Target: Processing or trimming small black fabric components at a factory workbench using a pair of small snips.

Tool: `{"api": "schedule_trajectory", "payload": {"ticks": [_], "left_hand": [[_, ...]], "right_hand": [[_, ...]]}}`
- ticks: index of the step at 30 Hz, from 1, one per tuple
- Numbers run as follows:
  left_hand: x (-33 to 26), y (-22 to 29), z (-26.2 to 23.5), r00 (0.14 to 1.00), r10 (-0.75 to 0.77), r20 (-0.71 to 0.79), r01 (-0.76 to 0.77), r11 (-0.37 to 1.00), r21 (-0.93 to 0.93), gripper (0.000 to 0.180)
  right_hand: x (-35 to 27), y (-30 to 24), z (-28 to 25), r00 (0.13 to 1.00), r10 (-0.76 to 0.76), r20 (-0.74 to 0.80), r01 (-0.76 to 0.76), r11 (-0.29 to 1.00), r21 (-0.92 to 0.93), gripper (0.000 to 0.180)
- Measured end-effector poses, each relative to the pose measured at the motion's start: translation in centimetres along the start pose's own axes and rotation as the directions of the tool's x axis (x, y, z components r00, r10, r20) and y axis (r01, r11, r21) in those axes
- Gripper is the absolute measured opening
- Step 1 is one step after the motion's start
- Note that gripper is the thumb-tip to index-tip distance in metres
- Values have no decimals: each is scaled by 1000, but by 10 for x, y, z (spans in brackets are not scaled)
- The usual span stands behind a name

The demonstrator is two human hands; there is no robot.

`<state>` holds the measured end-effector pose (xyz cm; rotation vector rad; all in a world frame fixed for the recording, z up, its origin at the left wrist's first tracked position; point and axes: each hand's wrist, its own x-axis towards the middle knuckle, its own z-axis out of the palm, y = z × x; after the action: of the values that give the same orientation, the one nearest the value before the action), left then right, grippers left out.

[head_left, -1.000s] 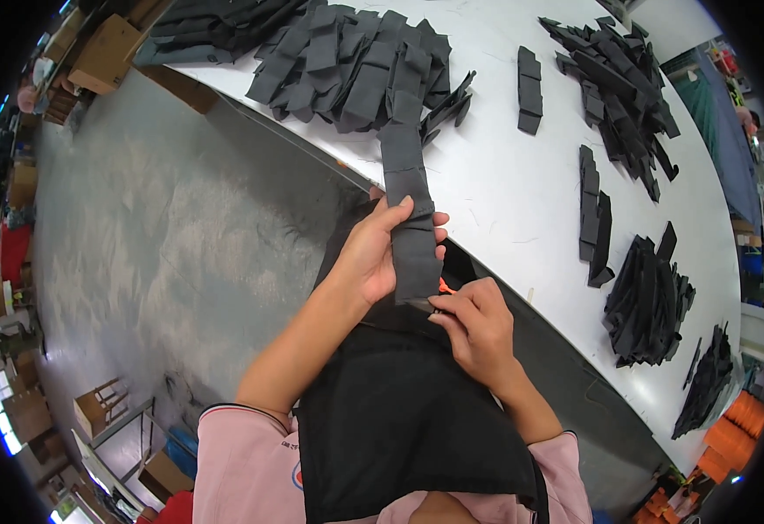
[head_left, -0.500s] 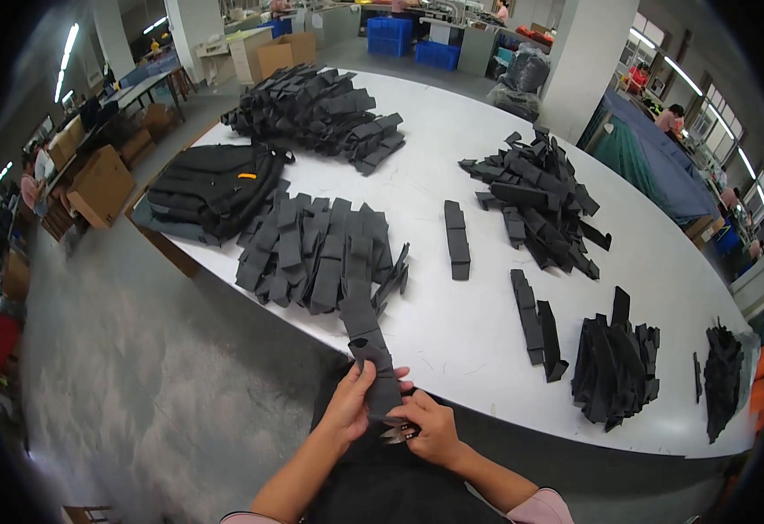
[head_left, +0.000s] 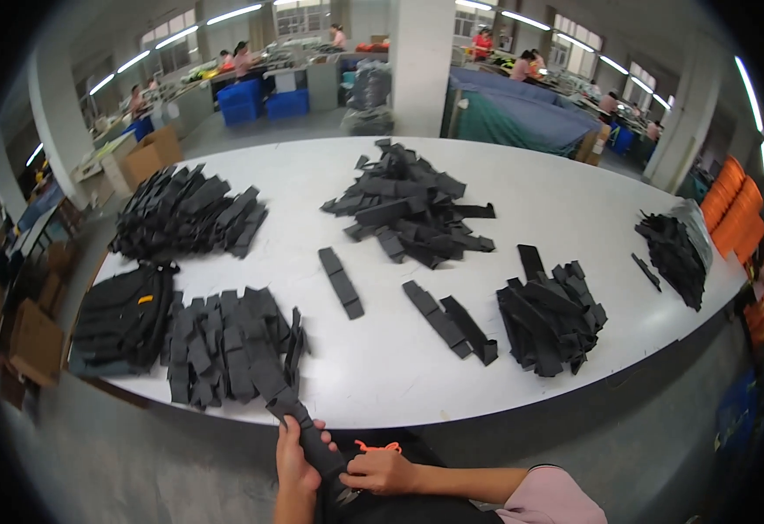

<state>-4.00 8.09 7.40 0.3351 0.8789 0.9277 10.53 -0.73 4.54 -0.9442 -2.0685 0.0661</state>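
Note:
My left hand (head_left: pixel 295 461) grips a long black fabric strip (head_left: pixel 305 430) at the table's near edge. My right hand (head_left: pixel 380 472) pinches the lower end of the same strip over black fabric (head_left: pixel 417 511) in my lap, next to a small orange cord (head_left: pixel 378 446). The strip's upper end touches a spread of several black strips (head_left: pixel 224 345) on the white table (head_left: pixel 382 375).
More piles of black pieces lie on the table: a heap (head_left: pixel 412 210) at the centre back, one (head_left: pixel 190 218) at the back left, one (head_left: pixel 552 319) at the right, one (head_left: pixel 674 253) at the far right. Black bags (head_left: pixel 120 319) sit at the left edge. Cardboard boxes (head_left: pixel 28 341) stand left.
The view has tilted up from my lap to the whole table. My hands, still on the strip, now sit at the bottom edge of the picture.

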Motion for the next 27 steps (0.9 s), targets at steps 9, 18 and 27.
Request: {"api": "schedule_trajectory", "payload": {"ticks": [9, 18, 27], "left_hand": [[-8, -20, 7, 964, 267, 19, -263, 935, 236, 27], [0, 6, 19, 974, 224, -27, -219, 967, 130, 32], [-10, 8, 3, 987, 156, -39, -151, 981, 122, 38]], "right_hand": [[14, -4, -28, 757, 597, 265, -620, 531, 577, 22], [12, -7, -29, 781, 594, 196, -612, 662, 434, 27], [19, 0, -29, 827, 563, -16, -547, 810, 211, 28]]}}
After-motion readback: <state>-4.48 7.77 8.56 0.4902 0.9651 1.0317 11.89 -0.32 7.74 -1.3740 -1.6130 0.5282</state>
